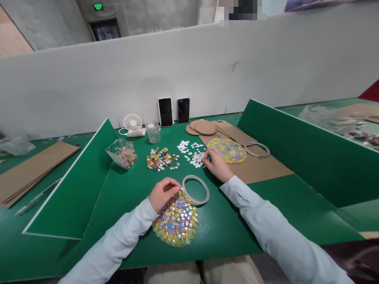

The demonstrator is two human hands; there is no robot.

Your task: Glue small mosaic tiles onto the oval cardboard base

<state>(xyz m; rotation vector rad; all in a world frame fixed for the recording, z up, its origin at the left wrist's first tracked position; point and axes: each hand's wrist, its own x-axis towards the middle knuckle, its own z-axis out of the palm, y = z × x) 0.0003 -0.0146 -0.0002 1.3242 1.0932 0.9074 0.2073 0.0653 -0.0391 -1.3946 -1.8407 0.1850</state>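
Observation:
A round mosaic disc (177,223) covered in shiny yellow, pink, green and blue tiles lies in front of me. My left hand (164,193) rests over its upper left edge, fingers and thumb closed together. A small white bit shows at those fingertips, too small to name. Right beside them, a roll of white tape (196,190) lies flat, touching or overlapping the disc's upper edge. My right hand (217,163) reaches to the right side of a pile of small white pieces (196,159), thumb and fingers pinched. What they pinch is hidden.
Beyond lie loose coloured tiles (160,159), a bag of tiles (122,154), a glass jar (153,133), a small fan (133,123) and two phones (166,112). A second mosaic disc (233,152) and tape ring (257,149) sit on cardboard (266,169). Green dividers (296,150) flank the workspace.

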